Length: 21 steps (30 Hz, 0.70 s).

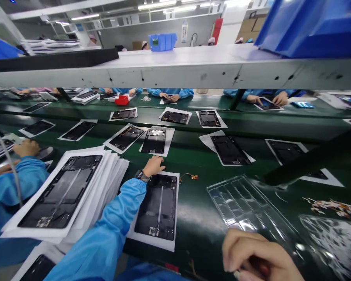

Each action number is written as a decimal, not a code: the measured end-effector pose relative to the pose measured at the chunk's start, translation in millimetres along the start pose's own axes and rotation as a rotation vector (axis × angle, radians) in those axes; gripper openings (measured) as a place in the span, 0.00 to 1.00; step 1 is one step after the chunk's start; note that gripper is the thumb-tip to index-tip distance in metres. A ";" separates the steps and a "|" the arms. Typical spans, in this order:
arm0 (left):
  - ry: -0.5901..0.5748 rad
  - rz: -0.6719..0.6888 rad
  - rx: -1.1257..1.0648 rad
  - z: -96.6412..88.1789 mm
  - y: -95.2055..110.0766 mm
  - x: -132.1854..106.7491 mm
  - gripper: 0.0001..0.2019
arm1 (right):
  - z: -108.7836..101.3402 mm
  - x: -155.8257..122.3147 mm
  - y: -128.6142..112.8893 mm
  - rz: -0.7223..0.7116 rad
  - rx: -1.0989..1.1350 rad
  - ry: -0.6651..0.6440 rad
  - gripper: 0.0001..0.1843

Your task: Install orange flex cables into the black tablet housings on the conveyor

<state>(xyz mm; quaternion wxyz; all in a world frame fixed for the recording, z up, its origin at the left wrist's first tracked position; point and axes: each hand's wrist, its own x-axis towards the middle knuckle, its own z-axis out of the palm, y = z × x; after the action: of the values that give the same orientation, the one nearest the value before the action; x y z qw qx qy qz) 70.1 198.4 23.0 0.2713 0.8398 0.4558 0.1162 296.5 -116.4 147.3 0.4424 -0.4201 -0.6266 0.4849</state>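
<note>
A black tablet housing point(168, 203) with a pale strip down its middle and a small circuit board at its near end lies on white paper in front of me. My left hand point(154, 166), a dark watch on its wrist, is palm down at the housing's far left corner, fingers extended. Low on the right, my right hand point(257, 251) is curled with thumb and fingers together; a tiny pale bit shows at the fingertips, too small to name. A clear plastic compartment tray point(240, 203) lies just beyond it. A small flex cable point(190, 176) rests right of the housing.
Left stands a tall paper stack point(111, 183) topped by another housing point(61, 191). Several housings on paper, such as one point(229, 150), lie on the green bench. A dark post point(304, 156) slants at right, near loose cables point(330, 206). Co-workers' hands point(26, 148) work left and opposite, beneath a shelf point(175, 72).
</note>
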 end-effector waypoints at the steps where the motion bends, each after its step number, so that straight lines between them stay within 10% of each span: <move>1: -0.015 -0.038 0.032 -3.4 -8.9 -9.4 0.06 | 1.2 12.7 0.0 0.029 0.002 -0.042 0.09; 7: -0.076 -0.143 0.059 -7.0 -32.4 -62.2 0.05 | 18.9 92.2 27.6 0.278 0.078 -0.228 0.13; 13: 0.160 -0.186 -0.050 -13.0 -23.4 -115.8 0.09 | 54.4 158.5 57.4 0.317 0.061 -0.375 0.14; 18: 0.111 -0.175 -0.815 -3.1 -4.8 -170.2 0.18 | 86.4 212.7 106.3 0.273 -0.126 -0.303 0.13; 21: 0.179 -0.284 -0.860 15.7 -0.9 -196.6 0.22 | 103.2 234.3 133.0 0.296 -0.269 -0.336 0.10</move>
<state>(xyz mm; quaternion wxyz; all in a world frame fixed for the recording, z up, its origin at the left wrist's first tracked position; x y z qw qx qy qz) -33.1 30.4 19.8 0.5679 0.5670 0.4982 0.3283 150.4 106.7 37.2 0.1963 -0.4758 -0.6819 0.5196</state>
